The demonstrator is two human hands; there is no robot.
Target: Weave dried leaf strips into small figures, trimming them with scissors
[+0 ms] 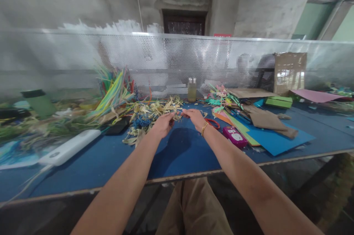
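Thin pale strip (178, 110): held up between both hands over the middle of the worktop; too small to tell its material.
Left hand (164, 124): narrow, fingertips pinched on the strip's left end.
Right hand (194, 118): narrow too, pinching the right end.
Worktop (179, 155): blue surface shows between the forearms, from below the hands to the front edge, giving room toward the body.
Left side: dried husks (138, 135) crowd close beside the left hand; a white power strip (72, 147) slants farther out.
Right side: a red loop (212, 123) lies near the wrist, then a purple box (234, 137); a blue sheet (287, 142) points one corner close to the front edge.
Far side: an upright bottle (191, 91) stands before a perforated metal screen (177, 58).
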